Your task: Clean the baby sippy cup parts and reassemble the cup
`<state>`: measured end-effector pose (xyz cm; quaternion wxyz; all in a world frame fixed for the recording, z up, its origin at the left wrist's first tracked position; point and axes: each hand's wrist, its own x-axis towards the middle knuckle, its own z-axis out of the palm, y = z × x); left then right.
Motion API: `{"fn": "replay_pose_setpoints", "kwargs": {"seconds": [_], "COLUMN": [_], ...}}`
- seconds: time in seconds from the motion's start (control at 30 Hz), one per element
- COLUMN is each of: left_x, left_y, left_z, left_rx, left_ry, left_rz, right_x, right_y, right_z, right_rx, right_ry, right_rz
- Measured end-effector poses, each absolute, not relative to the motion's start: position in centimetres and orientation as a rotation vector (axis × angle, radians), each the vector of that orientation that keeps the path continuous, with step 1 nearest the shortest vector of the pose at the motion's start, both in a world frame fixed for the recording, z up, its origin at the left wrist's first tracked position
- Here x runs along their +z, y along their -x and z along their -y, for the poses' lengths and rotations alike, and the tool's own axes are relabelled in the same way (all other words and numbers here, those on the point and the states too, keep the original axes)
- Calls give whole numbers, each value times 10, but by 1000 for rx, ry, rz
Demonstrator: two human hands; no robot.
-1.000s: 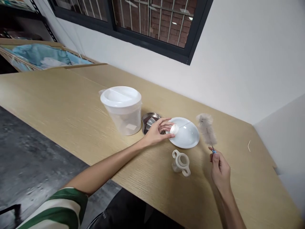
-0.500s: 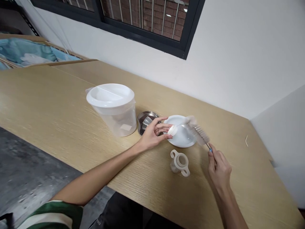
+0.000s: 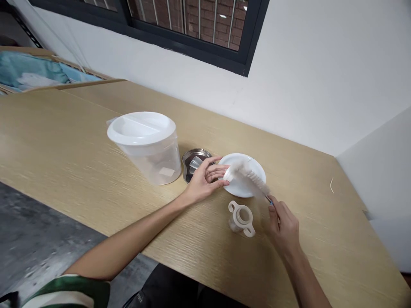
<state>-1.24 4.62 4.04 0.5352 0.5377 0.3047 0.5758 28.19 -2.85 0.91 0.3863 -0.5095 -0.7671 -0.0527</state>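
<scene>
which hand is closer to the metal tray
Left. The left hand is just beside the metal tray, overlapping its edge in view; the right hand, holding the brush, is farther to the right.

One dark-framed window (image 3: 189,21), pale bars (image 3: 199,19) and brickwork (image 3: 207,21) beyond its glass; one white wall (image 3: 308,77), below and beside; one wood-toned table (image 3: 305,171); one thin bent strip (image 3: 332,185) upon it, possibly string from where I stand; one crate (image 3: 90,83) holding blue cloth (image 3: 28,66); grey floor (image 3: 48,231).
</scene>
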Motion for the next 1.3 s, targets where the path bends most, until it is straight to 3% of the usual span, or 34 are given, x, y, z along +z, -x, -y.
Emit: {"fn": "replay_pose_setpoints", "kwargs": {"seconds": [0.3, 1.3], "left_x": [45, 38], "left_y": [11, 18], "left_z": [-39, -44], "left_rx": [1382, 1532], "left_ry": [-1323, -1629], "left_rz": [-672, -910], "right_x": [10, 13], "right_y": [-286, -284], "right_z": [27, 27], "right_rx": [-42, -225], "right_ry": [1224, 1229], "right_rz": [1967, 1980]}}
